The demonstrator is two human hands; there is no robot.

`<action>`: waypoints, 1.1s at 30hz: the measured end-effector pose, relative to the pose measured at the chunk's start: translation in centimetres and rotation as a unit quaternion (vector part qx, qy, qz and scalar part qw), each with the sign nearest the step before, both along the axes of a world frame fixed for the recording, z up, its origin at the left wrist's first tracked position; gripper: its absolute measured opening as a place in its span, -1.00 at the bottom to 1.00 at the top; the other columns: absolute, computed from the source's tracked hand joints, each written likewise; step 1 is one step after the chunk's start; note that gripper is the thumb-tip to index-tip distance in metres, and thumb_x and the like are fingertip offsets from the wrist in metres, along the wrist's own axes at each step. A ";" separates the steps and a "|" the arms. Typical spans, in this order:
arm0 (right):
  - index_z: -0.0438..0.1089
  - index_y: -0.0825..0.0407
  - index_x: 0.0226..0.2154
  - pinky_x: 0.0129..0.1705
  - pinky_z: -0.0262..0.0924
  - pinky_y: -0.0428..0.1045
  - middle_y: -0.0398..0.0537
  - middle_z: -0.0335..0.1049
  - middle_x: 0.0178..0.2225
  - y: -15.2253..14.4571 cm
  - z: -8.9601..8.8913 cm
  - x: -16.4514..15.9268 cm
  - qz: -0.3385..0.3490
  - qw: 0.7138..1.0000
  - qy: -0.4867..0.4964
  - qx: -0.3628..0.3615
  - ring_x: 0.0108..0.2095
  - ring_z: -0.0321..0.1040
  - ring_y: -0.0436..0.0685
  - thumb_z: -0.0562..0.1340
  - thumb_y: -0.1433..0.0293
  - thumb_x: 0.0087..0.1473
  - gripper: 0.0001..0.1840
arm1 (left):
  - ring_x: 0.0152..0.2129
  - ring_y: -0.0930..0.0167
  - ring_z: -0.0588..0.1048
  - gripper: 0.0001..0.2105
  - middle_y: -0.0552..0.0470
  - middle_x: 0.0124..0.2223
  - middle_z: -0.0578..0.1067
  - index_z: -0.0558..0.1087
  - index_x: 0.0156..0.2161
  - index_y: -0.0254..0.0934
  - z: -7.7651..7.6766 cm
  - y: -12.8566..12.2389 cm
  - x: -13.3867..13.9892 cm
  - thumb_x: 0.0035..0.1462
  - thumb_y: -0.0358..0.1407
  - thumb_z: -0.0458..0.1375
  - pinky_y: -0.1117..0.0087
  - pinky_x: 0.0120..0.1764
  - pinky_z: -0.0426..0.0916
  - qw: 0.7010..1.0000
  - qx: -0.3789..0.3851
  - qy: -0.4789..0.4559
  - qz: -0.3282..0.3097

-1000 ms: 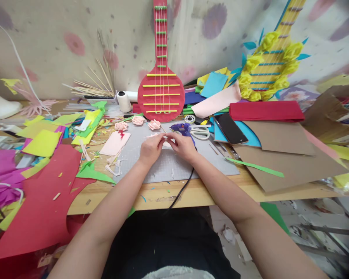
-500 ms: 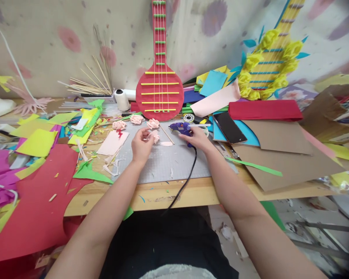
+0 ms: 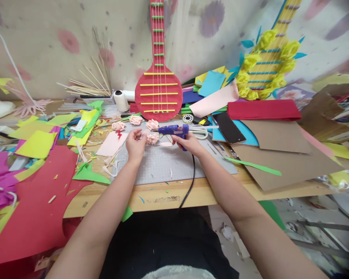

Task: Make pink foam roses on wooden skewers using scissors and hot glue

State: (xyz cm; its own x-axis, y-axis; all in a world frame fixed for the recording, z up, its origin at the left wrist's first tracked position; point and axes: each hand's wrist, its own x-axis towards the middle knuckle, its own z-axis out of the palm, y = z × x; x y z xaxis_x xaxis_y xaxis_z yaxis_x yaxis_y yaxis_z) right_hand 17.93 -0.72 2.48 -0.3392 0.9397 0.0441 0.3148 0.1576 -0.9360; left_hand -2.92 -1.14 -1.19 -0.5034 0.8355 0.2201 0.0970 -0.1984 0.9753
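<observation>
My left hand (image 3: 136, 145) has its fingers pinched on the left side of a pale pink paper flower (image 3: 152, 139), just above the grey cutting mat. My right hand (image 3: 189, 144) is wrapped round the handle of a blue hot glue gun (image 3: 171, 130). The gun lies level, its nozzle pointing left close to my left fingertips and above the flower. A clear glue stick (image 3: 208, 127) pokes out of its back, and a black cord runs down from the handle. Under the gun lies a loose pink petal (image 3: 165, 144).
More pink paper flowers (image 3: 136, 120) lie behind my left hand. A red paper-covered lute (image 3: 158, 93) leans on the wall. Phone (image 3: 229, 128) and brown card (image 3: 282, 166) lie at right; red sheet (image 3: 43, 193) and coloured scraps at left.
The glue gun has moved left in my right hand, its nozzle now next to my left fingers and the flower. My left hand has shifted slightly left.
</observation>
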 end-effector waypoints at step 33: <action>0.26 0.05 -0.62 -0.60 -0.01 -0.10 -0.23 0.11 -0.75 0.2 -0.4 -0.9 -0.041 0.999 -0.020 0.001 -0.71 0.04 -0.10 0.18 -0.01 -0.14 -0.55 | -0.48 0.48 0.41 -0.73 0.07 -0.43 0.44 0.38 -0.22 -0.29 0.3 -0.9 0.5 -0.13 -0.34 0.16 0.46 -0.37 0.34 0.987 -0.003 0.158 -0.006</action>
